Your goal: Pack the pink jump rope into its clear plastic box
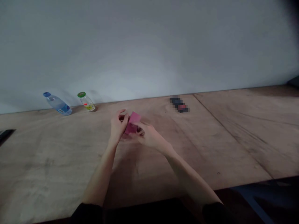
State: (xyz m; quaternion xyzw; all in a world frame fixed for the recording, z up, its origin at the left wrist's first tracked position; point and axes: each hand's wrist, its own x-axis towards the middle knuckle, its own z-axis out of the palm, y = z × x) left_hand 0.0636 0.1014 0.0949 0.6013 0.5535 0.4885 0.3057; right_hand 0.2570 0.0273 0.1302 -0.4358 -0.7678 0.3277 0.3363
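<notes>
A small pink piece of paper [135, 117] is held above the middle of the wooden table, with a darker pink lower part that looks folded or shaded. My left hand [118, 123] grips its left edge, thumb against the paper and index finger curved out beyond it. At the lower right side, my right hand [149, 133] pinches the paper between thumb and fingers. Some of the right fingertips are slightly blurred, and they hide part of the paper's lower edge.
Along the wall stand a blue-capped plastic bottle [57, 104] and a clear green-lidded bottle [87, 102]. A pixelated dark and red object [178, 104] lies right of my hands. The wooden table [221, 149] has a seam there. A dark flat object [6, 135] sits at the left edge.
</notes>
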